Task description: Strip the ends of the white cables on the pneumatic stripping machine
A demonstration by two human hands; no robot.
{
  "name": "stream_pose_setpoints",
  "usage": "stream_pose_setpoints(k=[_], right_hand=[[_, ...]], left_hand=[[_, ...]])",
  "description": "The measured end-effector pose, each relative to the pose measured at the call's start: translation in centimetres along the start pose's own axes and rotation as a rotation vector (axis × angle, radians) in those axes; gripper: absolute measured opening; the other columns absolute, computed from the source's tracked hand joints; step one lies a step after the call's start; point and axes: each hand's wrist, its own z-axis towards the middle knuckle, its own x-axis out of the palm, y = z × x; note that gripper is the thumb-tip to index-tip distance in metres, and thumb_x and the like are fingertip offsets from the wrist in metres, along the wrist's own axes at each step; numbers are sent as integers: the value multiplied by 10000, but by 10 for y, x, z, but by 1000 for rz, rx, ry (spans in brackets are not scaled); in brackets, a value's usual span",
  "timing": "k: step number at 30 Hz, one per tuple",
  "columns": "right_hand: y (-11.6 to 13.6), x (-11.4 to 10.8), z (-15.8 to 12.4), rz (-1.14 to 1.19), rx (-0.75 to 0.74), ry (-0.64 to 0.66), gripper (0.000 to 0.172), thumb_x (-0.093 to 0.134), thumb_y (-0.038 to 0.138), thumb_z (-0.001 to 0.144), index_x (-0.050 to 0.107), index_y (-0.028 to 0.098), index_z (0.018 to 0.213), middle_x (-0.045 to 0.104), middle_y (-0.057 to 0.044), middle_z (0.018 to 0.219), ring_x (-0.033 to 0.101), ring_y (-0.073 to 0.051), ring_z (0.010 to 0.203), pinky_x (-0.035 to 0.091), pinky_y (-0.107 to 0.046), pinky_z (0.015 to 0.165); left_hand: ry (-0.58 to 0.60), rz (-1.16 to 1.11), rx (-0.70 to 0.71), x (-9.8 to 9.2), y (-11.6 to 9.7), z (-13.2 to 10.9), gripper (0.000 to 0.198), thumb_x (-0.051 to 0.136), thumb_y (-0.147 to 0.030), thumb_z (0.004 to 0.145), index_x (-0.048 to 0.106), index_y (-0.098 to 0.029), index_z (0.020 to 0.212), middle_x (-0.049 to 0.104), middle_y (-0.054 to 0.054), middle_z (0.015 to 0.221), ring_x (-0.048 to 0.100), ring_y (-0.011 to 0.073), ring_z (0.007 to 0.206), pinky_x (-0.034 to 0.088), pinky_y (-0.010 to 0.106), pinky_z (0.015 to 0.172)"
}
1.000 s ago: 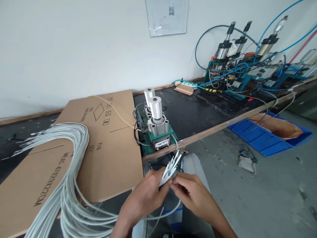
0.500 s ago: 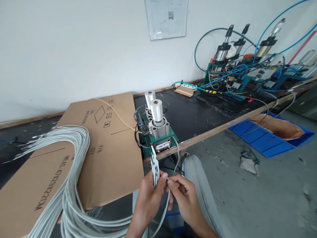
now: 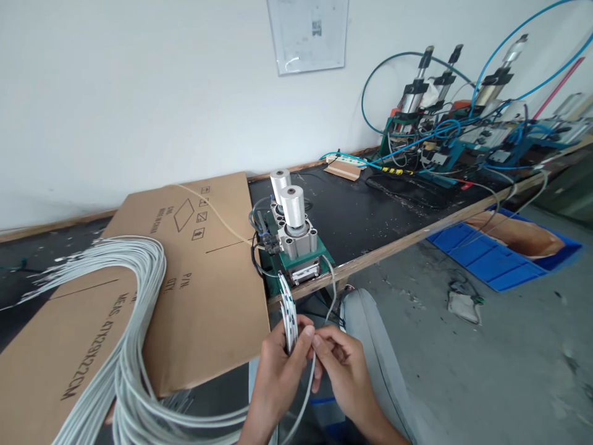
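Note:
My left hand (image 3: 281, 364) is closed around a small bunch of white cable ends (image 3: 289, 321), which stick up past its thumb and index finger. Close beside it, my right hand (image 3: 343, 364) pinches a single grey-white cable (image 3: 306, 395) that hangs down between the two hands. Both thumb tips nearly meet at the cable's end, and the fingers hide that end. Just beyond the bunch stands a small pneumatic press (image 3: 296, 238) with two knurled silver cylinders on a green base, at the bench's front edge. A thick bundle of grey-white cables (image 3: 146, 290) curves over flattened cardboard (image 3: 217, 309) at left.
On the black bench (image 3: 365, 216) several pneumatic machines (image 3: 417, 105) with blue hoses stand at the back right. A power strip (image 3: 345, 161) lies by the wall. Under the bench's right side, a blue bin (image 3: 491, 259) rests on the floor. A clear sheet (image 3: 308, 37) hangs on the wall.
The view has shifted slightly. The bunch in my left hand leans a little more to the left, and my fingertips have closed over the end of the single cable.

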Motion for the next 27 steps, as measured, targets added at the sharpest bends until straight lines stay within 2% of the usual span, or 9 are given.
stream_pose_setpoints(k=[3,5,7,10,13,16,20,23,27], right_hand=[[0,-5,0,-42,-9,32,439,641,566,951,679,160,788,599,26,548,578,-98,391,501,-186,411],[-1,-13,1,-100,-60,55,346,600,482,999,711,169,900,631,20,595,607,-111,422,526,-197,422],[-2,-26,3,-256,-284,60,208,558,323,1033,714,200,1093,714,-18,739,689,-138,556,577,-213,495],[-3,-43,6,-665,-785,125,337,562,92,980,678,248,1255,767,-81,1039,757,-165,816,628,-246,682],[-2,-47,9,-958,-1029,182,344,587,47,949,684,209,1236,782,-86,1017,766,-170,837,629,-249,729],[-5,-39,18,-1027,-1144,17,291,618,78,951,678,161,1224,792,-98,974,775,-188,865,635,-255,745],[-13,-33,44,-1006,-1134,-261,255,580,80,975,693,148,1193,786,-120,990,779,-192,882,634,-259,751],[-17,-34,62,-979,-1139,-301,265,569,60,965,697,151,1179,779,-126,981,781,-205,882,643,-265,720],[-22,-34,72,-947,-1155,-281,303,590,64,961,683,163,1231,775,-124,988,779,-202,858,647,-251,658]], left_hand=[[-24,35,7,0,0,2,502,723,-644,812,539,-189,706,444,-80,521,474,91,366,355,196,367],[-53,73,33,-3,2,4,486,719,-624,826,556,-183,704,452,-70,525,438,80,390,339,197,394],[-93,102,52,-7,5,6,489,710,-630,837,579,-173,724,408,-82,504,373,71,421,314,196,427],[-117,70,48,-10,7,11,539,709,-688,813,564,-173,742,330,-106,496,283,64,455,267,194,446],[-108,44,57,-10,7,15,560,717,-705,798,575,-164,773,327,-107,507,265,64,473,255,194,451],[-207,-1,108,-12,2,16,556,702,-684,831,631,-139,915,337,-106,517,283,70,478,270,191,456],[-388,-105,195,-19,-14,9,452,726,-592,865,624,-157,934,348,-104,525,310,62,453,271,179,446],[-430,-121,212,-23,-25,4,421,745,-564,857,636,-160,911,356,-98,514,329,63,438,279,180,437],[-410,-135,186,-24,-28,4,457,762,-592,828,642,-156,901,348,-97,515,326,63,432,275,181,429]])
